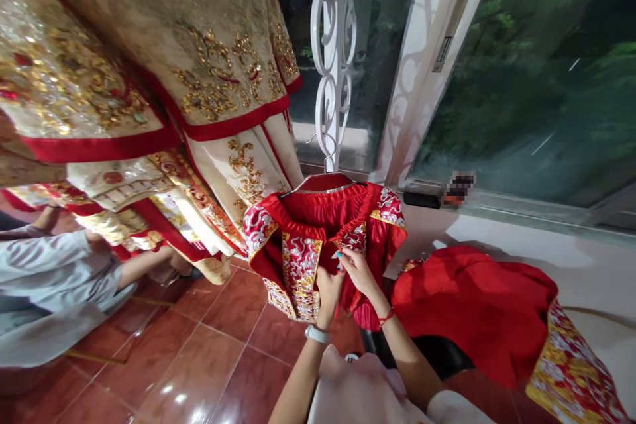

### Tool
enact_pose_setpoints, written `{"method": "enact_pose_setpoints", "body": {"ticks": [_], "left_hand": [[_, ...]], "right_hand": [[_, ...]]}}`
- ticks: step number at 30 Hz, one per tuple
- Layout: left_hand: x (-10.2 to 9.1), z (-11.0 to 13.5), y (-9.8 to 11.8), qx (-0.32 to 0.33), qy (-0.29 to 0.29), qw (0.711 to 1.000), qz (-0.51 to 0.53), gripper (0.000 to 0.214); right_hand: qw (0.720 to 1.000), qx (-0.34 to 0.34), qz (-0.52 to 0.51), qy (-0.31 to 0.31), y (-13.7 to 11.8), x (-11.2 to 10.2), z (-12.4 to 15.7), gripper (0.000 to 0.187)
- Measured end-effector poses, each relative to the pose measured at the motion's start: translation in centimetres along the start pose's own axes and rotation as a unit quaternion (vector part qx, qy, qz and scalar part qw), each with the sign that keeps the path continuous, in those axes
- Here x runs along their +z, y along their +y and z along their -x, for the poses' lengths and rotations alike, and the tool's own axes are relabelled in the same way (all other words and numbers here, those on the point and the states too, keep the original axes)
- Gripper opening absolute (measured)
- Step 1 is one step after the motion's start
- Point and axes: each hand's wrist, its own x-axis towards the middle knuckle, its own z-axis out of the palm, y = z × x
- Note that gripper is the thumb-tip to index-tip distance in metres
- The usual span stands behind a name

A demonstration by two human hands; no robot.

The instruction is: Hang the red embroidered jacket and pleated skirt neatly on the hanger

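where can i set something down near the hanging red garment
Bare tile floor lies between the hanging red garment and the person in grey. The white ledge is bare between the window and the spread red cloth. Crowded: cream robes at left; left hand and right hand on the garment.

Your red garment hangs upright from a hanger, with its gathered satin band along the hanger's bar. White-and-gold embroidered panels sit at both outer ends and run down the front. Its lower front is bunched where your left hand and right hand pinch it.
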Motion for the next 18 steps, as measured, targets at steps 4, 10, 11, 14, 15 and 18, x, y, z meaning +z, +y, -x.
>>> {"method": "enact_pose_setpoints", "body": {"ticks": [4,10,11,14,15,18], "left_hand": [[-0.9,0.9,1.2,0.058,-0.026,0.998,0.029,0.032],[-2.6,3.9,2.5,0.008,-0.109,0.993,0.047,0.041],[-2.8,4.9,2.7,0.003,-0.124,0.991,0.055,0.043],[-3.2,8.4,3.2,-0.026,-0.181,0.980,0.077,0.056],[-3.3,9.7,3.4,-0.042,-0.197,0.976,0.085,0.061],[-4.0,13.3,4.3,-0.094,-0.218,0.966,0.105,0.070]], "right_hand": [[0.999,0.016,-0.033,-0.003,0.5,0.5,0.9,0.025],[0.998,0.023,-0.020,0.062,0.3,0.5,1.8,0.029],[0.998,0.027,-0.016,0.048,0.1,0.6,1.8,0.030],[0.991,0.073,-0.088,-0.073,-1.0,1.1,1.2,0.040],[0.980,0.097,-0.132,-0.109,-1.7,1.2,0.7,0.042],[0.949,0.166,-0.236,-0.129,-4.5,0.6,-1.5,0.041]]}}
